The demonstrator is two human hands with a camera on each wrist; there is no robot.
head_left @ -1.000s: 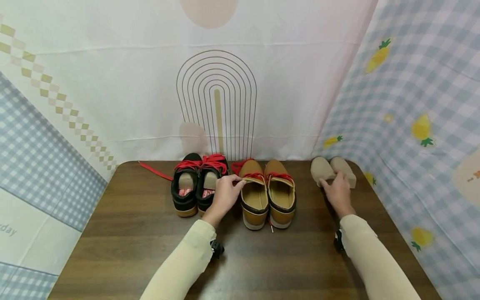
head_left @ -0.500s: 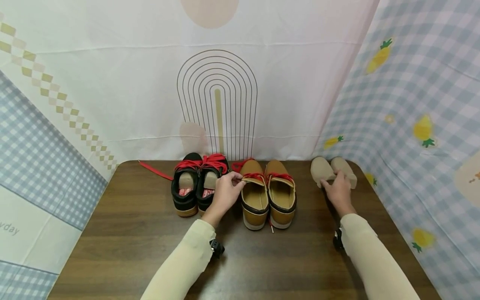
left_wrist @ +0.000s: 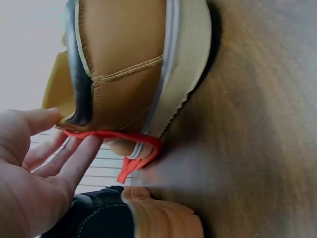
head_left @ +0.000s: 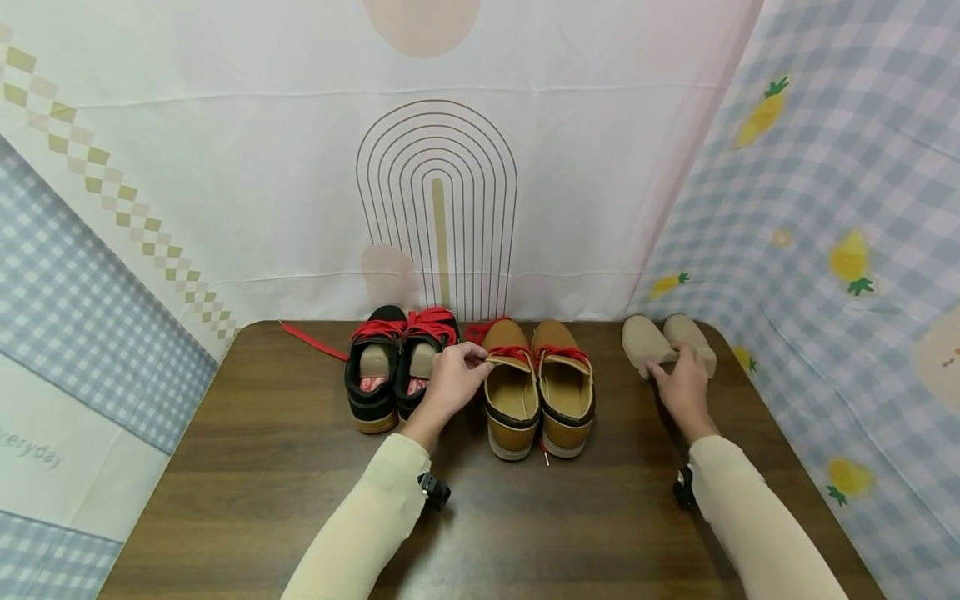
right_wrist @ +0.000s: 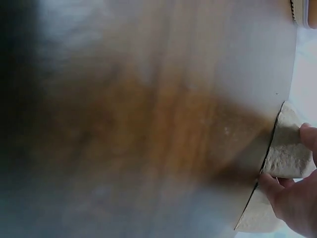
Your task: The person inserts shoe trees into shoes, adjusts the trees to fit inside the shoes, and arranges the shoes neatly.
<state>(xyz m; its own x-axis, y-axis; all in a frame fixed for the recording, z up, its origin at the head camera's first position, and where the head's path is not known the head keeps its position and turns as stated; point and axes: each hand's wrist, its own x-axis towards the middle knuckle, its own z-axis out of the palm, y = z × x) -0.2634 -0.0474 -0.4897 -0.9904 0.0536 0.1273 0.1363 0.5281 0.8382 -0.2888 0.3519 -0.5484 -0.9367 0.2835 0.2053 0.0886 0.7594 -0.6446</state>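
Note:
In the middle of the table stands a pair of tan shoes with red laces. My left hand [head_left: 453, 379] pinches the upper edge of the left tan shoe [head_left: 512, 417] near its lace; in the left wrist view the thumb is at the opening and the fingers lie along the red lace [left_wrist: 143, 144]. At the far right rest two beige molded shoe inserts. My right hand [head_left: 684, 390] grips the left shoe insert [head_left: 642, 340], its fingers reaching between that one and the right shoe insert [head_left: 692, 335]. The right tan shoe [head_left: 567, 425] stands untouched.
Left of the tan shoes stand black shoes [head_left: 371, 408] with red laces and beige inserts inside. A loose red lace [head_left: 311, 339] trails left across the brown table [head_left: 300, 500]. Patterned cloth [head_left: 555, 183] hangs behind the table and on both sides.
The fingers of my left hand have bent slightly at the tan shoe's edge. My right hand has shifted very slightly; the shoes have not visibly moved. The head view has turned a little.

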